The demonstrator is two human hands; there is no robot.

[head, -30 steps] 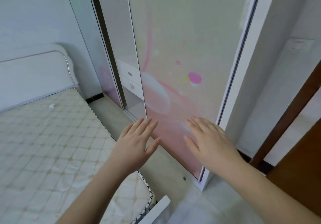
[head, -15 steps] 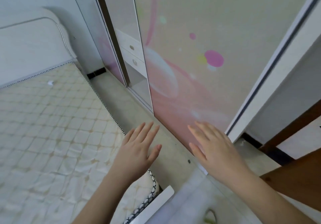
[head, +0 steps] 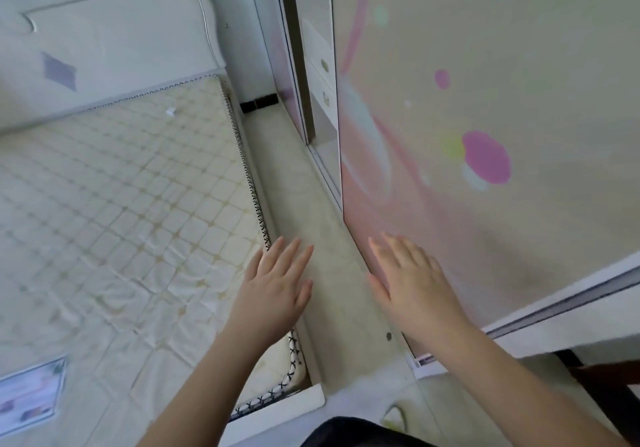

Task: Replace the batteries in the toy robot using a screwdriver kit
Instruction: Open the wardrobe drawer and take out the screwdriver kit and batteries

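No toy robot, screwdriver kit or batteries show in the head view. My left hand (head: 277,290) is held out flat, palm down, fingers straight, over the corner of the mattress (head: 121,221) and the narrow floor strip. My right hand (head: 412,283) is held out the same way, fingers spread and straight, in front of the lower part of the sliding wardrobe door (head: 485,117). Both hands hold nothing.
A bare quilted mattress with a white headboard (head: 104,41) fills the left. A narrow tiled floor strip (head: 311,221) runs between the bed and the wardrobe. The wardrobe gap shows two white drawers (head: 322,75). A brown wooden door edge (head: 602,387) is at the lower right.
The view has tilted down and turned left, so the bed and floor fill more of the frame. Both hands stay flat and held out, now lower against the wardrobe door and floor.
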